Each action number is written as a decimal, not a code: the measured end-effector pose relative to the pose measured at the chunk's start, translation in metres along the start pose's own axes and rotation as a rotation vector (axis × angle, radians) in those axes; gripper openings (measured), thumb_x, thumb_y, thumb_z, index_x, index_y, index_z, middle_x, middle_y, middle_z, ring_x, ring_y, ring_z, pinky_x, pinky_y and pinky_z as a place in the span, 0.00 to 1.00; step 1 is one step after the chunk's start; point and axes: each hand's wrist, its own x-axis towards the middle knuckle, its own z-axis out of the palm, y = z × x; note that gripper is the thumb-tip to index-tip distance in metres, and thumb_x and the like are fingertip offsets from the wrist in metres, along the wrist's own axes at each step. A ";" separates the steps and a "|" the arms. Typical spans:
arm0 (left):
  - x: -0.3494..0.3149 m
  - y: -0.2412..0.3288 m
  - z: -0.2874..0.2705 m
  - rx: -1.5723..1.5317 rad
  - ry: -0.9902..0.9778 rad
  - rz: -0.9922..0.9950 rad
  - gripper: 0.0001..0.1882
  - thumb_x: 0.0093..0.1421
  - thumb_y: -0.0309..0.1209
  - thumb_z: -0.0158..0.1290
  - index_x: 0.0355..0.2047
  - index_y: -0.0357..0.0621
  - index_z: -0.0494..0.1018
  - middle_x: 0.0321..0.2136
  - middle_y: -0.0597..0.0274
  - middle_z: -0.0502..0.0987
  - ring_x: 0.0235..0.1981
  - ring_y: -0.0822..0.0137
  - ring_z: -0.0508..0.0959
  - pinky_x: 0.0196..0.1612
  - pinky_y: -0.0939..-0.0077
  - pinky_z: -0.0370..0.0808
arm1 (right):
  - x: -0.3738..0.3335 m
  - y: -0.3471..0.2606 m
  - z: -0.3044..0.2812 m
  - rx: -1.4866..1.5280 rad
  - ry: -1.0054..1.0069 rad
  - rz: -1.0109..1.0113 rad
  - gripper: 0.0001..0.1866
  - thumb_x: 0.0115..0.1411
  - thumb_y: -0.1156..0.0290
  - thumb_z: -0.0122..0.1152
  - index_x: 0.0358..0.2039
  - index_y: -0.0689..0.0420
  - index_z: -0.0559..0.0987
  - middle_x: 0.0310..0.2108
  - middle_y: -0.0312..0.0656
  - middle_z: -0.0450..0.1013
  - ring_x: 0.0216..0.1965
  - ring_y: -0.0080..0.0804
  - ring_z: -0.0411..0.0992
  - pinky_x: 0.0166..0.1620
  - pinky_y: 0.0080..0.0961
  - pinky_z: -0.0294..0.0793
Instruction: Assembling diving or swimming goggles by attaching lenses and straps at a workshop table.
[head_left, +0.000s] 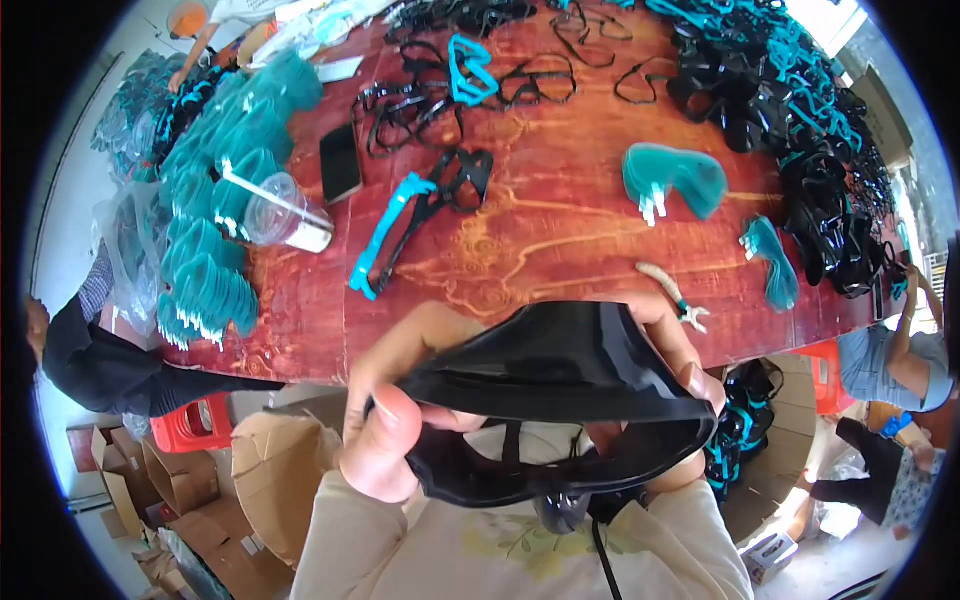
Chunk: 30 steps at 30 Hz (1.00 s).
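Note:
In front of my chest I hold a black rubber diving mask skirt (pixel 560 360), its opening turned toward me. My left hand (pixel 385 430) grips its left end, the thumb lying on the near rim. Around the right end my right hand (pixel 685 375) is closed, with some of its fingers hidden behind the rubber. Just beyond it on the table lie a turquoise mask frame (pixel 385 235) with black parts, a pair of pliers (pixel 675 295), a teal mask lens (pixel 675 180) and a smaller teal lens (pixel 770 262).
Stacked teal lenses (pixel 210 220), a clear plastic cup (pixel 285 212) and a dark phone (pixel 341 163) occupy the table's left. Black skirts and turquoise frames (pixel 760 90) heap along the right. Cardboard boxes (pixel 285 480) stand below. Other people are at both sides.

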 end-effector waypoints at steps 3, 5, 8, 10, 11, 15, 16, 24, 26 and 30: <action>0.018 -0.010 -0.001 -0.112 0.016 0.125 0.40 0.59 0.65 0.45 0.41 0.32 0.68 0.17 0.74 0.61 0.18 0.81 0.57 0.22 0.83 0.51 | 0.010 -0.012 0.001 -0.102 0.088 0.051 0.39 0.63 0.43 0.44 0.60 0.67 0.62 0.61 0.53 0.61 0.57 0.40 0.65 0.60 0.33 0.62; 0.034 -0.014 0.001 -0.235 0.029 0.159 0.31 0.69 0.52 0.38 0.42 0.28 0.68 0.15 0.74 0.56 0.15 0.81 0.53 0.20 0.83 0.49 | 0.026 -0.007 -0.013 -0.159 0.169 -0.095 0.36 0.67 0.47 0.38 0.62 0.67 0.62 0.63 0.51 0.60 0.60 0.40 0.62 0.63 0.37 0.56; 0.054 -0.024 -0.010 -0.201 0.004 0.216 0.29 0.71 0.47 0.35 0.44 0.26 0.69 0.13 0.74 0.53 0.13 0.81 0.50 0.17 0.83 0.48 | 0.034 -0.002 -0.030 -0.313 0.420 -0.425 0.31 0.68 0.52 0.37 0.59 0.65 0.66 0.61 0.52 0.63 0.61 0.41 0.62 0.63 0.39 0.56; 0.059 -0.029 -0.014 -0.230 0.022 0.189 0.28 0.72 0.46 0.34 0.44 0.27 0.69 0.12 0.74 0.51 0.12 0.81 0.50 0.17 0.83 0.48 | 0.024 0.000 -0.034 -0.608 0.490 -0.633 0.27 0.69 0.57 0.37 0.56 0.68 0.67 0.59 0.58 0.63 0.61 0.48 0.62 0.63 0.45 0.57; 0.062 -0.032 -0.017 -0.245 0.011 0.178 0.28 0.72 0.46 0.34 0.44 0.27 0.69 0.12 0.74 0.51 0.12 0.81 0.50 0.17 0.82 0.48 | 0.020 0.003 -0.041 -0.711 0.399 -0.780 0.19 0.69 0.66 0.39 0.51 0.68 0.69 0.56 0.57 0.65 0.59 0.48 0.64 0.62 0.45 0.59; 0.065 -0.038 -0.023 -0.358 -0.036 0.104 0.30 0.71 0.48 0.33 0.45 0.28 0.70 0.12 0.75 0.51 0.12 0.80 0.50 0.16 0.81 0.47 | 0.008 0.015 -0.039 -0.765 0.424 -0.796 0.15 0.66 0.74 0.41 0.50 0.67 0.69 0.52 0.54 0.67 0.56 0.44 0.66 0.61 0.44 0.61; 0.065 -0.039 -0.024 -0.441 -0.047 0.070 0.30 0.71 0.48 0.33 0.46 0.29 0.70 0.12 0.75 0.51 0.12 0.79 0.50 0.16 0.81 0.47 | 0.010 0.018 -0.040 -0.760 0.473 -0.766 0.15 0.66 0.74 0.41 0.50 0.67 0.69 0.52 0.54 0.67 0.56 0.44 0.66 0.61 0.44 0.61; 0.063 -0.039 -0.029 -0.595 -0.180 -0.032 0.33 0.70 0.53 0.32 0.49 0.32 0.71 0.13 0.76 0.52 0.13 0.79 0.52 0.18 0.81 0.49 | 0.015 0.028 -0.040 -0.457 0.231 -0.358 0.21 0.68 0.68 0.45 0.58 0.66 0.67 0.58 0.49 0.66 0.61 0.34 0.63 0.62 0.29 0.60; 0.066 -0.040 -0.032 -0.599 -0.187 -0.054 0.33 0.70 0.53 0.32 0.48 0.32 0.71 0.13 0.76 0.52 0.13 0.79 0.52 0.18 0.82 0.49 | 0.017 0.029 -0.040 -0.436 0.224 -0.372 0.20 0.68 0.70 0.46 0.57 0.66 0.67 0.58 0.49 0.66 0.60 0.33 0.64 0.62 0.29 0.60; 0.066 -0.042 -0.031 -0.553 -0.151 -0.089 0.30 0.71 0.49 0.31 0.47 0.32 0.70 0.13 0.76 0.52 0.13 0.80 0.51 0.17 0.82 0.48 | 0.020 0.027 -0.037 -0.467 0.356 -0.308 0.19 0.59 0.83 0.60 0.50 0.63 0.70 0.45 0.39 0.74 0.44 0.21 0.72 0.45 0.18 0.72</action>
